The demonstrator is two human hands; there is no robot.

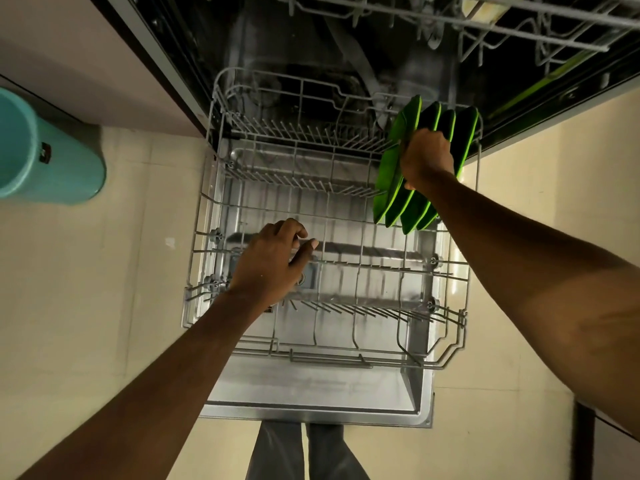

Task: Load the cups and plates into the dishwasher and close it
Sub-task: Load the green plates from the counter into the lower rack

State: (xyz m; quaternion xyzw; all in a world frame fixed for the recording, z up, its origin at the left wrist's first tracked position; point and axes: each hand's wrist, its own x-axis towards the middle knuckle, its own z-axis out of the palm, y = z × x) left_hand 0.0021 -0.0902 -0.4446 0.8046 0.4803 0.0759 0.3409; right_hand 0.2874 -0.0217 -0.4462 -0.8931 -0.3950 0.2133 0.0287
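Observation:
The dishwasher's lower rack (450,355) is pulled out over the open door (311,396). Several green plates (394,178) stand upright on edge at the rack's far right side. My right hand (427,157) grips the top edges of those plates. Over the rack's left middle, my left hand (273,261) hovers with fingers loosely curled and apart, holding nothing; whether it touches the wires I cannot tell. The rest of the rack holds no dishes. No cups are in sight.
The upper rack (519,32) sticks out at the top right. A teal bin (45,157) stands on the tiled floor (104,306) to the left. My legs (304,452) are just in front of the door's edge. A dark object (585,441) is at the bottom right.

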